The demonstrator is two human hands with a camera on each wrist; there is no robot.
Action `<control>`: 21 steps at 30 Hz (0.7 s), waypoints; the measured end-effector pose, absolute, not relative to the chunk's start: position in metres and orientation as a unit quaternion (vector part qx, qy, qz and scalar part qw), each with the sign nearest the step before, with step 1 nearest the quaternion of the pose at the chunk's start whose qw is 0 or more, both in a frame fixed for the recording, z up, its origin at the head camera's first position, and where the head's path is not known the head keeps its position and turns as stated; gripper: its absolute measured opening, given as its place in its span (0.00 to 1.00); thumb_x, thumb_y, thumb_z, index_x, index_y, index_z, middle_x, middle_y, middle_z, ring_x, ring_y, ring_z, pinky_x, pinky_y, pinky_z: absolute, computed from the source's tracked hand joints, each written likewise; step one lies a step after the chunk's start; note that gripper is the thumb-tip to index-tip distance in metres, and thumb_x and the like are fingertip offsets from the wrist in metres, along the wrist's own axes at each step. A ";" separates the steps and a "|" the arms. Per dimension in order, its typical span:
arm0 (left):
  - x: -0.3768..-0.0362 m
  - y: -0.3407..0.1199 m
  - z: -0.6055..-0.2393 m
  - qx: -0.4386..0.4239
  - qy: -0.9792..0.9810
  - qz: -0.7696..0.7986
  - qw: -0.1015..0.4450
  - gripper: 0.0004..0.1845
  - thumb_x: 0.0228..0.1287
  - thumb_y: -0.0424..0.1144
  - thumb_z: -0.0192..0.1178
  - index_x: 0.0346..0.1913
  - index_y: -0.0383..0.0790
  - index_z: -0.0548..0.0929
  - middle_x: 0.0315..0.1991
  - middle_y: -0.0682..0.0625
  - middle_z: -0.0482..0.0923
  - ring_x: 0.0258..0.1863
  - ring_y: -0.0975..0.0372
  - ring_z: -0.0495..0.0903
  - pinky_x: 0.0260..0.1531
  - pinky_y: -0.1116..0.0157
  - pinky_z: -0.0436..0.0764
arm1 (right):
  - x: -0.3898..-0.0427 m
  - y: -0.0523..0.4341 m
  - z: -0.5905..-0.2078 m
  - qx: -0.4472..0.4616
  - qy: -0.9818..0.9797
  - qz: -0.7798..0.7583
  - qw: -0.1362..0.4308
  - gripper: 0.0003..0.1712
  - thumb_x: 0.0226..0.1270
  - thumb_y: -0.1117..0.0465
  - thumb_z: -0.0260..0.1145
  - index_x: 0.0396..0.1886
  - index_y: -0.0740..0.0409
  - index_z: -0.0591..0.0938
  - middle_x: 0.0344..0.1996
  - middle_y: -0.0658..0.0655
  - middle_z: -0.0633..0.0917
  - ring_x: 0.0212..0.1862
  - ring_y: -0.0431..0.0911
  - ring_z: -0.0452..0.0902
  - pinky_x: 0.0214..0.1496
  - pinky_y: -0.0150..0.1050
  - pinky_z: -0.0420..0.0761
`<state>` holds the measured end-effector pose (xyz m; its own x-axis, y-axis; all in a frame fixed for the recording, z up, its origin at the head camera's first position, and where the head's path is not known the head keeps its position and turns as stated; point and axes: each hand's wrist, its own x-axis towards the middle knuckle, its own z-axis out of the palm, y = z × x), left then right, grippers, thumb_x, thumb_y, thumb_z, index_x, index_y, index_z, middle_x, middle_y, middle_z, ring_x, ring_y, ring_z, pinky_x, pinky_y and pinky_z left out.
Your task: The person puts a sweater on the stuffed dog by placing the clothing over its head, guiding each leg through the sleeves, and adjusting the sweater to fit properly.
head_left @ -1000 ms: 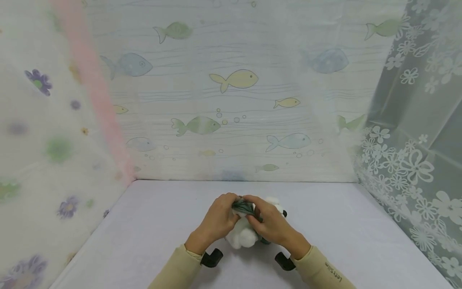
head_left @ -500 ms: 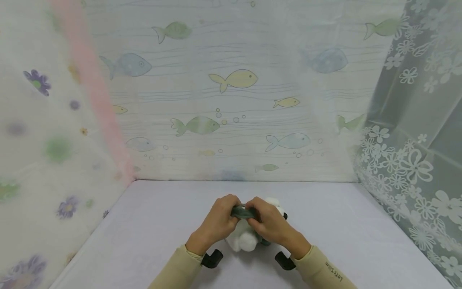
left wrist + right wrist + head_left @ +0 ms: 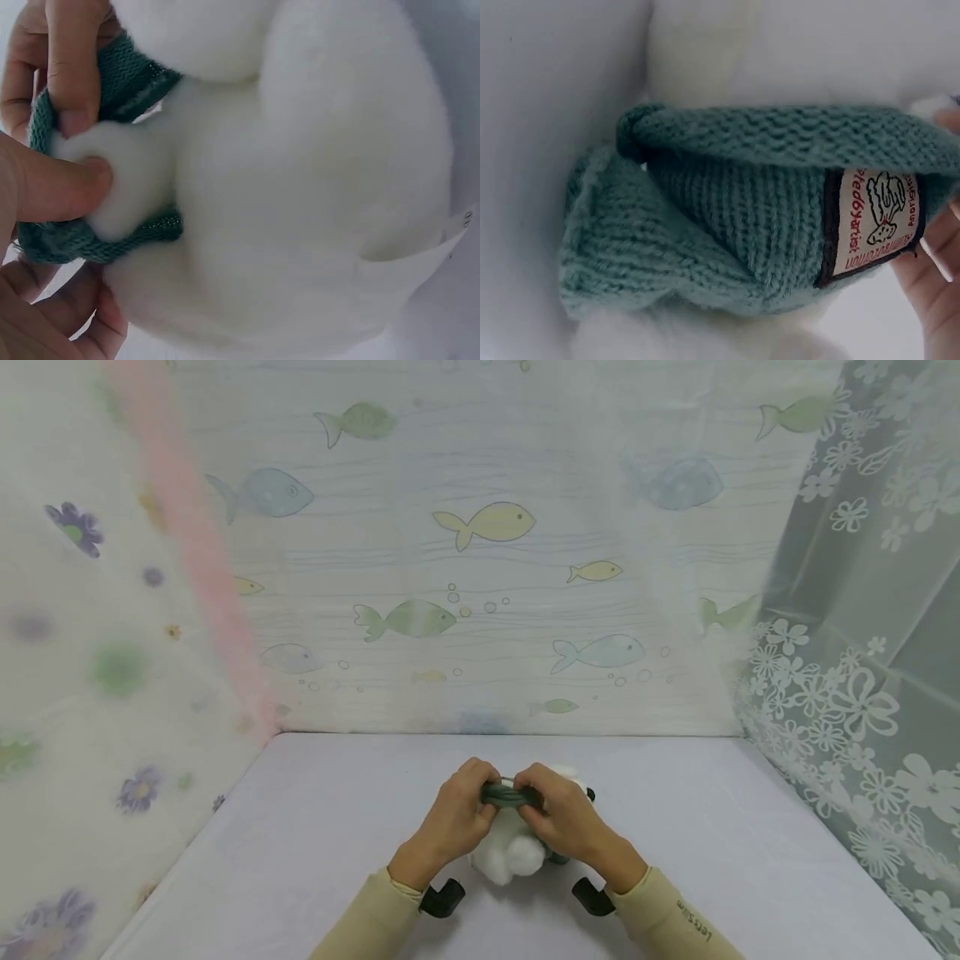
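A white fluffy plush toy [image 3: 513, 852] lies on the table between my hands, with a black spot at its far right end. A teal knitted doll sweater [image 3: 510, 795] is partly on it, its edge stretched between my two hands. In the left wrist view, a rounded white limb [image 3: 135, 169] of the toy pokes into the knit opening; my left hand [image 3: 453, 806] grips the edge there, thumb pressing on the limb. My right hand [image 3: 562, 810] pinches the other side of the sweater. The right wrist view shows a stitched label [image 3: 881, 214] beside its fingers.
The white-covered table [image 3: 337, 810] runs back to a fish-print curtain [image 3: 480, 610]. A flowered curtain [image 3: 112, 710] hangs at the left, a lace-patterned one [image 3: 847, 718] at the right. Black wrist mounts [image 3: 442, 898] stick out below the sleeves. A white tag [image 3: 420, 259] hangs from the toy.
The sweater edge went from a bunched fold to a taut band between both hands. The toy's near end has shifted slightly to the right; the forearms have barely moved.
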<state>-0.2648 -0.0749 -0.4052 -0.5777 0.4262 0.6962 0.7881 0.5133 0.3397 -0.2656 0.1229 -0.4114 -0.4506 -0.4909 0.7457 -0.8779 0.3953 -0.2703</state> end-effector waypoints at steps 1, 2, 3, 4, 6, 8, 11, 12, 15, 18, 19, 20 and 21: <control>-0.265 -0.075 -0.405 -0.363 -0.827 -0.332 0.273 0.17 0.50 0.21 0.67 0.36 0.41 0.73 0.35 0.53 0.71 0.34 0.64 0.73 0.34 0.66 0.77 | -0.266 0.123 -0.411 0.434 -0.786 0.337 0.282 0.15 0.55 0.73 0.68 0.40 0.57 0.76 0.34 0.48 0.77 0.28 0.36 0.70 0.29 0.26 0.73; -0.266 -0.075 -0.406 -0.357 -0.830 -0.334 0.269 0.17 0.50 0.21 0.67 0.37 0.41 0.74 0.35 0.53 0.71 0.34 0.64 0.73 0.34 0.66 0.77 | -0.266 0.124 -0.411 0.429 -0.790 0.342 0.273 0.16 0.55 0.72 0.70 0.41 0.57 0.76 0.34 0.47 0.77 0.28 0.36 0.70 0.29 0.27 0.74; -0.266 -0.075 -0.406 -0.351 -0.832 -0.336 0.266 0.17 0.50 0.21 0.67 0.37 0.41 0.74 0.36 0.53 0.71 0.35 0.64 0.74 0.35 0.66 0.78 | -0.266 0.125 -0.411 0.424 -0.794 0.345 0.265 0.17 0.55 0.71 0.71 0.42 0.57 0.76 0.35 0.47 0.78 0.28 0.36 0.70 0.29 0.27 0.74; -0.266 -0.075 -0.406 -0.347 -0.834 -0.338 0.264 0.17 0.51 0.21 0.67 0.38 0.41 0.74 0.36 0.53 0.71 0.36 0.64 0.74 0.35 0.66 0.78 | -0.266 0.125 -0.411 0.421 -0.796 0.347 0.260 0.18 0.54 0.70 0.72 0.42 0.56 0.76 0.36 0.46 0.78 0.28 0.36 0.70 0.29 0.28 0.74; -0.266 -0.075 -0.407 -0.342 -0.837 -0.335 0.264 0.17 0.51 0.21 0.66 0.38 0.42 0.74 0.36 0.53 0.71 0.34 0.64 0.74 0.34 0.65 0.78 | -0.266 0.126 -0.410 0.419 -0.798 0.352 0.253 0.17 0.55 0.69 0.72 0.42 0.55 0.76 0.35 0.45 0.77 0.28 0.36 0.71 0.29 0.29 0.75; -0.266 -0.074 -0.408 -0.343 -0.840 -0.324 0.267 0.17 0.51 0.21 0.66 0.37 0.42 0.73 0.35 0.53 0.71 0.33 0.63 0.73 0.33 0.65 0.76 | -0.266 0.125 -0.410 0.426 -0.794 0.355 0.250 0.15 0.55 0.69 0.72 0.40 0.54 0.77 0.34 0.45 0.77 0.28 0.36 0.71 0.29 0.30 0.76; -0.266 -0.074 -0.410 -0.347 -0.844 -0.302 0.275 0.17 0.50 0.20 0.64 0.35 0.43 0.72 0.33 0.53 0.70 0.29 0.64 0.70 0.31 0.64 0.73 | -0.266 0.125 -0.410 0.438 -0.786 0.361 0.246 0.13 0.57 0.71 0.69 0.37 0.54 0.77 0.32 0.47 0.78 0.29 0.37 0.72 0.30 0.31 0.76; -0.266 -0.073 -0.411 -0.348 -0.846 -0.296 0.277 0.17 0.51 0.20 0.64 0.35 0.43 0.71 0.33 0.53 0.70 0.29 0.64 0.70 0.31 0.64 0.72 | -0.266 0.125 -0.410 0.442 -0.784 0.361 0.246 0.12 0.57 0.72 0.68 0.36 0.53 0.78 0.33 0.47 0.79 0.30 0.37 0.72 0.30 0.31 0.77; -0.266 -0.073 -0.412 -0.341 -0.848 -0.294 0.279 0.17 0.51 0.20 0.62 0.35 0.43 0.72 0.33 0.53 0.69 0.29 0.65 0.70 0.31 0.65 0.73 | -0.266 0.126 -0.409 0.446 -0.782 0.362 0.241 0.11 0.57 0.72 0.68 0.35 0.53 0.79 0.34 0.48 0.79 0.31 0.39 0.73 0.32 0.32 0.77; -0.266 -0.075 -0.411 -0.337 -0.842 -0.320 0.273 0.19 0.49 0.18 0.63 0.37 0.42 0.72 0.35 0.52 0.70 0.33 0.63 0.73 0.34 0.65 0.76 | -0.266 0.127 -0.408 0.445 -0.783 0.364 0.237 0.09 0.58 0.69 0.70 0.36 0.54 0.80 0.36 0.48 0.79 0.33 0.40 0.75 0.35 0.32 0.79; -0.266 -0.075 -0.410 -0.338 -0.839 -0.330 0.270 0.19 0.48 0.18 0.63 0.37 0.42 0.72 0.36 0.52 0.70 0.35 0.63 0.74 0.35 0.65 0.77 | -0.265 0.127 -0.408 0.442 -0.785 0.366 0.233 0.09 0.59 0.67 0.70 0.37 0.54 0.80 0.37 0.47 0.80 0.34 0.39 0.75 0.35 0.32 0.79; -0.267 -0.076 -0.410 -0.341 -0.834 -0.341 0.268 0.19 0.47 0.18 0.64 0.37 0.41 0.72 0.36 0.52 0.70 0.36 0.63 0.74 0.36 0.65 0.78 | -0.265 0.127 -0.407 0.439 -0.786 0.369 0.230 0.08 0.60 0.65 0.70 0.37 0.54 0.80 0.36 0.47 0.80 0.34 0.39 0.76 0.36 0.32 0.79; -0.267 -0.077 -0.409 -0.346 -0.829 -0.351 0.263 0.19 0.47 0.18 0.65 0.37 0.41 0.72 0.37 0.52 0.71 0.38 0.63 0.74 0.38 0.65 0.78 | -0.265 0.127 -0.407 0.437 -0.786 0.373 0.229 0.06 0.62 0.64 0.69 0.38 0.54 0.80 0.36 0.47 0.80 0.34 0.38 0.76 0.36 0.32 0.79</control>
<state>-0.2674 -0.0767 -0.4091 -0.6215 0.3897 0.6796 0.7590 0.5144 0.3991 -0.2652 0.1274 -0.4070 -0.5127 -0.5158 0.6864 -0.8579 0.3398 -0.3854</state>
